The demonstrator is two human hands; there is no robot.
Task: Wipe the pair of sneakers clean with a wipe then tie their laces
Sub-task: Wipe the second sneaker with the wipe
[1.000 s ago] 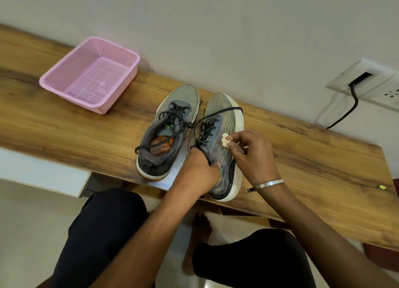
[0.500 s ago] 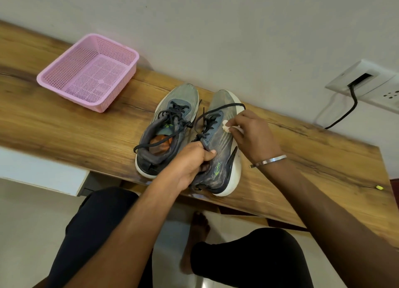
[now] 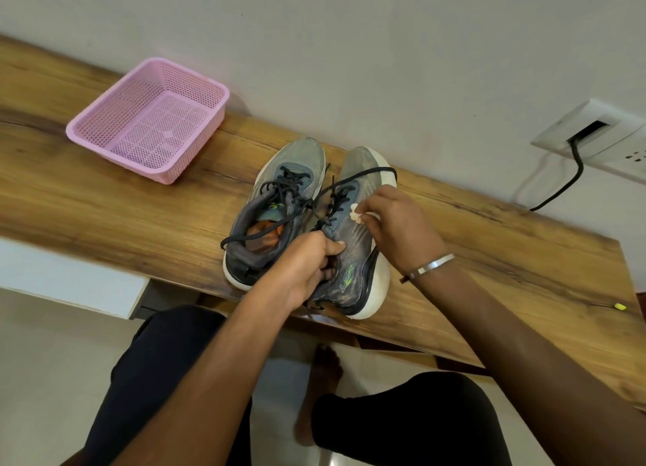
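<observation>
Two grey sneakers with white soles and loose black laces stand side by side on the wooden table. The left sneaker rests flat and untouched. The right sneaker is tipped onto its side, its sole facing right. My left hand grips this shoe at the collar, thumb on the outside and fingers inside the opening. My right hand pinches a small crumpled white wipe and presses it against the shoe's upper beside the laces.
A pink perforated plastic basket sits at the back left of the table. A white wall socket with a black cable is on the wall at right. A tiny yellow object lies near the table's right edge. My knees are below the table's front edge.
The right sneaker has tipped further onto its side. My right hand with the wipe has moved up the shoe toward the laces. My left hand shifted from on top of the collar to gripping it.
</observation>
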